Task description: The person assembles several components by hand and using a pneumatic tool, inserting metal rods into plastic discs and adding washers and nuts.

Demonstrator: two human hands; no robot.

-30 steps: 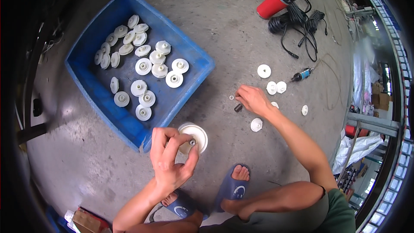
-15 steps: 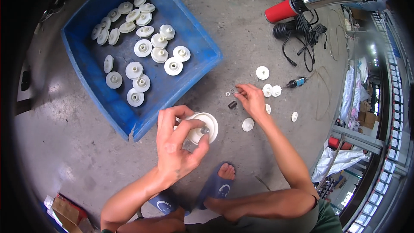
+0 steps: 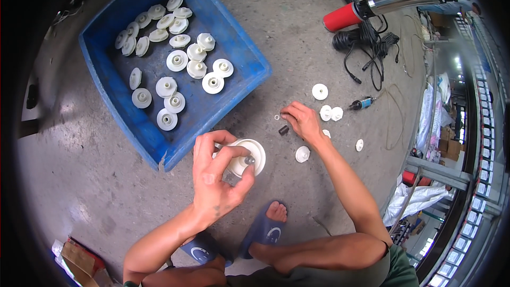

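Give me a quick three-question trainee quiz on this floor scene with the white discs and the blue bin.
1. True or false: the left hand holds a white disc with a short shaft sticking out of it.
2. What is the right hand reaching for on the concrete floor? A) small loose parts B) the coiled black cable C) a sandal
3. Fill in: most of the white discs lie inside the ____ bin.

Key: 1 true; 2 A, fingertips by a small ring and a dark cylinder; 3 blue.
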